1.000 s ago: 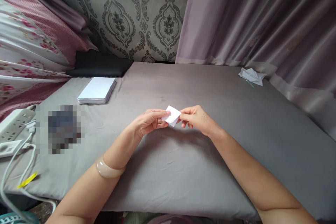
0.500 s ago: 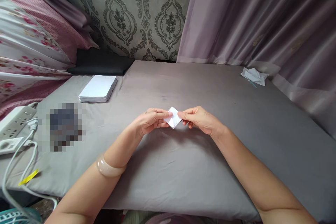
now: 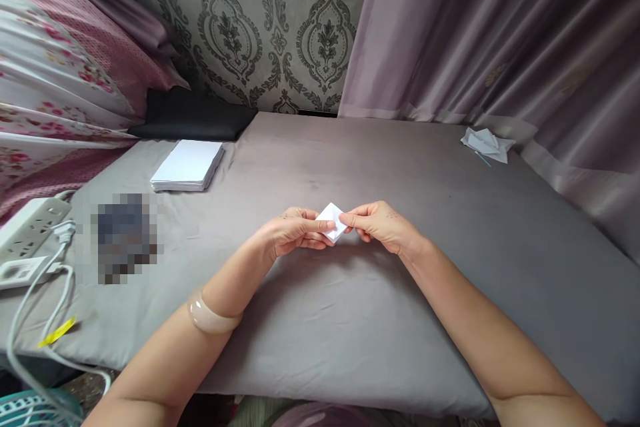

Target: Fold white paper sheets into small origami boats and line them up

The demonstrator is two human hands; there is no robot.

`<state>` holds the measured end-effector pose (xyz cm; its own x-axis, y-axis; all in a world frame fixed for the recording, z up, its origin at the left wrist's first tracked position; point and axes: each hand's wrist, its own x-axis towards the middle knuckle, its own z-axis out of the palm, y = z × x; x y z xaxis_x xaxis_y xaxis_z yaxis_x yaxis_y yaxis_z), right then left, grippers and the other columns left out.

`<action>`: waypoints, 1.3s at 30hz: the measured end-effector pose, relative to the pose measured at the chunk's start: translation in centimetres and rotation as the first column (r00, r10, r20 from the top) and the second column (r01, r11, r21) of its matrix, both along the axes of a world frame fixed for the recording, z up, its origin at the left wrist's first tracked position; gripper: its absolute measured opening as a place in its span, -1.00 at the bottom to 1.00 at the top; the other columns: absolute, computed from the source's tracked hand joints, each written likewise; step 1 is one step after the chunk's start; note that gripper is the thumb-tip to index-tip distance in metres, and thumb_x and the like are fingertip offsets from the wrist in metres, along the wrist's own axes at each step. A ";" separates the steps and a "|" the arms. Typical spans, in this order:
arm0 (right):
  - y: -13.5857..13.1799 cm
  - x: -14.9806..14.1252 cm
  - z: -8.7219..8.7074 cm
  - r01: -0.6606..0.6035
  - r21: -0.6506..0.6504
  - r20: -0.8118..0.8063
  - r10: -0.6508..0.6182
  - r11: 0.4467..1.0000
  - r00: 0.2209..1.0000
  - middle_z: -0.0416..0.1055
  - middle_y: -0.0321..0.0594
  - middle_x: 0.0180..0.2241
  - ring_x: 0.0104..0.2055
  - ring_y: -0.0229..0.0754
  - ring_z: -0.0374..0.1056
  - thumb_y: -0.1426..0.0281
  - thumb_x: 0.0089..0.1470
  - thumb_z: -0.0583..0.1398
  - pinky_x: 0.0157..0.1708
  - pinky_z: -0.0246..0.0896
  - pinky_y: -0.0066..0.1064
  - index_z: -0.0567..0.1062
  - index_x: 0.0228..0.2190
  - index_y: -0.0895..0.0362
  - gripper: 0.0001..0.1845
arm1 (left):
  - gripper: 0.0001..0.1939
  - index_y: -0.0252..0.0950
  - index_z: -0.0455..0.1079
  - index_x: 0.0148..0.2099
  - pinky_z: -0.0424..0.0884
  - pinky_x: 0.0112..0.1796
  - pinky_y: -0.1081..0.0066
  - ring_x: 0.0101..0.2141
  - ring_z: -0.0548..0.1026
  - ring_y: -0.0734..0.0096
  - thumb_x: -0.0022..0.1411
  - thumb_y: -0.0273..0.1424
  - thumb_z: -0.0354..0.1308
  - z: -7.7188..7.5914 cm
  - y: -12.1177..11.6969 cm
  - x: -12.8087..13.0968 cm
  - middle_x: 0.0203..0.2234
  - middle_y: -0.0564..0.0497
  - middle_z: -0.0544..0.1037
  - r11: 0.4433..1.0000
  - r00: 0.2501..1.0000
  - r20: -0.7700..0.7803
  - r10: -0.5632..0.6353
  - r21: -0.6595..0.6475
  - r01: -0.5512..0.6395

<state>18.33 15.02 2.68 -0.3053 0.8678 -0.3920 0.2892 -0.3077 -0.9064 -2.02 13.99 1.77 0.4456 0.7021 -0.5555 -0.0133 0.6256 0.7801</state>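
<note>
A small folded white paper [image 3: 332,219] is held just above the grey sheet [image 3: 350,320], near the middle of the surface. My left hand [image 3: 293,232] pinches its left side with thumb and fingers closed. My right hand [image 3: 379,223] pinches its right side the same way. The two hands almost touch, and their fingers hide most of the paper. A pale bangle [image 3: 209,315] sits on my left wrist.
A stack of white paper [image 3: 188,165] lies at the back left, by a black cushion [image 3: 193,119]. Crumpled white paper [image 3: 487,144] lies at the back right near the curtain. A white power strip [image 3: 29,225] with cables and a blurred dark object [image 3: 125,235] sit at left.
The hands have drawn closer together on the paper, which now shows less between the fingers and has turned slightly. The view has shifted a little.
</note>
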 end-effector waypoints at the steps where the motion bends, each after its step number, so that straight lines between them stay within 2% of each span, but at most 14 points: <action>1: 0.0 0.0 0.0 0.002 0.000 0.001 -0.002 1.000 1.000 0.44 -0.26 -0.55 -0.65 -0.44 0.04 0.15 -0.19 0.36 -0.67 -0.04 -0.50 0.58 -0.54 0.19 -0.68 | -0.61 -0.42 0.53 -0.25 0.50 -0.33 0.48 -0.38 0.59 0.35 -0.12 -0.30 0.45 0.0 0.0 0.0 -0.42 -0.13 0.61 1.000 1.000 -0.004 -0.001 -0.002 0.001; 8: -0.2 -0.3 0.5 0.013 -0.015 -0.015 -0.014 1.000 1.000 0.41 -0.28 -0.58 -0.65 -0.44 0.04 0.18 -0.21 0.37 -0.67 -0.03 -0.49 0.59 -0.57 0.19 -0.70 | -0.64 -0.40 0.53 -0.26 0.50 -0.33 0.44 -0.39 0.60 0.32 -0.14 -0.35 0.46 0.0 -0.1 0.1 -0.40 -0.14 0.62 1.000 1.000 -0.008 0.003 -0.026 -0.003; 13: -0.1 -0.2 0.1 0.015 -0.023 -0.040 -0.016 1.000 0.999 0.40 -0.28 -0.58 -0.61 -0.43 0.09 0.18 -0.20 0.38 -0.67 -0.02 -0.53 0.59 -0.53 0.21 -0.68 | -0.62 -0.39 0.52 -0.29 0.49 -0.32 0.44 -0.42 0.58 0.36 -0.19 -0.36 0.48 0.1 -0.3 0.3 -0.45 -0.09 0.61 1.000 1.000 -0.019 0.024 -0.013 -0.024; 15: -0.1 -0.3 -0.3 0.039 -0.034 -0.074 -0.042 0.999 0.996 0.42 -0.26 -0.54 -0.59 -0.43 0.12 0.16 -0.18 0.37 -0.67 0.00 -0.55 0.58 -0.50 0.21 -0.66 | -0.61 -0.40 0.51 -0.30 0.48 -0.33 0.44 -0.43 0.57 0.37 -0.22 -0.36 0.49 0.1 -0.4 0.6 -0.47 -0.08 0.60 0.996 0.995 -0.048 0.087 0.019 -0.087; 18: -0.3 -0.8 -0.9 0.068 -0.116 -0.159 -0.087 0.991 0.984 0.47 -0.20 -0.40 -0.54 -0.42 0.21 0.10 -0.14 0.35 -0.65 0.06 -0.58 0.58 -0.43 0.20 -0.60 | -0.64 -0.41 0.49 -0.34 0.45 -0.32 0.46 -0.45 0.54 0.43 -0.20 -0.36 0.47 -0.1 -0.4 1.0 -0.46 -0.05 0.58 0.966 0.967 -0.061 0.246 0.098 -0.239; 20: -0.6 -1.2 -1.1 0.050 -0.186 -0.189 -0.086 0.981 0.978 0.48 -0.15 -0.32 -0.48 -0.39 0.28 0.06 -0.13 0.34 -0.63 0.10 -0.60 0.57 -0.40 0.20 -0.57 | -0.70 -0.41 0.47 -0.40 0.41 -0.35 0.51 -0.48 0.49 0.53 -0.18 -0.38 0.46 -0.4 -0.3 1.2 -0.49 -0.01 0.54 0.937 0.943 -0.018 0.332 0.123 -0.328; 22: -1.0 -1.6 -1.2 0.026 -0.205 -0.192 -0.066 0.978 0.979 0.48 -0.13 -0.31 -0.45 -0.37 0.31 0.05 -0.12 0.34 -0.61 0.12 -0.60 0.57 -0.38 0.20 -0.56 | -0.73 -0.40 0.45 -0.43 0.36 -0.40 0.56 -0.52 0.43 0.60 -0.18 -0.42 0.45 -0.8 -0.1 1.3 -0.54 0.03 0.51 0.923 0.930 0.042 0.366 0.114 -0.369; 26: -1.4 -2.2 -1.4 0.014 -0.120 -0.193 -0.037 0.993 0.981 0.48 -0.18 -0.38 -0.45 -0.37 0.29 0.08 -0.12 0.34 -0.60 0.09 -0.59 0.57 -0.41 0.20 -0.59 | -0.75 -0.40 0.46 -0.38 0.35 -0.39 0.52 -0.49 0.45 0.56 -0.12 -0.44 0.42 -1.2 0.0 1.2 -0.51 0.01 0.51 0.939 0.936 0.137 0.326 0.072 -0.337; 30: -1.5 -2.3 -1.6 -0.008 -0.053 -0.167 -0.001 0.999 0.986 0.48 -0.22 -0.45 -0.51 -0.39 0.25 0.09 -0.12 0.33 -0.59 0.07 -0.56 0.55 -0.47 0.19 -0.62 | -0.74 -0.40 0.46 -0.34 0.34 -0.37 0.49 -0.46 0.46 0.51 -0.05 -0.35 0.39 -1.1 -0.2 1.2 -0.51 -0.01 0.51 0.960 0.953 0.151 0.264 0.051 -0.274; 34: -1.6 -2.2 -1.6 -0.032 -0.004 -0.114 0.031 0.999 0.993 0.42 -0.28 -0.54 -0.56 -0.40 0.19 0.13 -0.11 0.33 -0.55 0.09 -0.52 0.50 -0.55 0.18 -0.65 | -0.68 -0.38 0.48 -0.31 0.35 -0.31 0.42 -0.41 0.49 0.41 -0.04 -0.25 0.38 -0.8 -0.4 1.2 -0.45 -0.05 0.55 0.956 0.961 0.115 0.253 0.126 -0.266; 36: -1.7 -2.2 -1.5 -0.052 -0.003 -0.110 0.052 0.999 0.993 0.42 -0.27 -0.54 -0.54 -0.39 0.20 0.14 -0.11 0.33 -0.53 0.11 -0.51 0.50 -0.54 0.18 -0.66 | -0.70 -0.38 0.47 -0.34 0.36 -0.31 0.38 -0.42 0.49 0.37 -0.06 -0.26 0.38 -0.7 -0.5 1.2 -0.47 -0.05 0.54 0.950 0.960 0.119 0.253 0.157 -0.270; 39: -1.9 -2.3 -1.3 -0.095 -0.011 -0.117 0.093 0.995 0.989 0.45 -0.23 -0.48 -0.49 -0.36 0.25 0.17 -0.07 0.31 -0.51 0.12 -0.51 0.54 -0.44 0.19 -0.70 | -0.74 -0.37 0.44 -0.41 0.36 -0.36 0.37 -0.47 0.46 0.38 -0.04 -0.28 0.35 -0.7 -0.5 1.2 -0.52 -0.03 0.51 0.954 0.955 0.160 0.248 0.132 -0.270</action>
<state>16.02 13.08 1.34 -0.4297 0.8265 -0.3636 0.2111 -0.2996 -0.9304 -0.83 13.52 1.05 0.3024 0.8744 -0.3794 -0.2747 0.4611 0.8437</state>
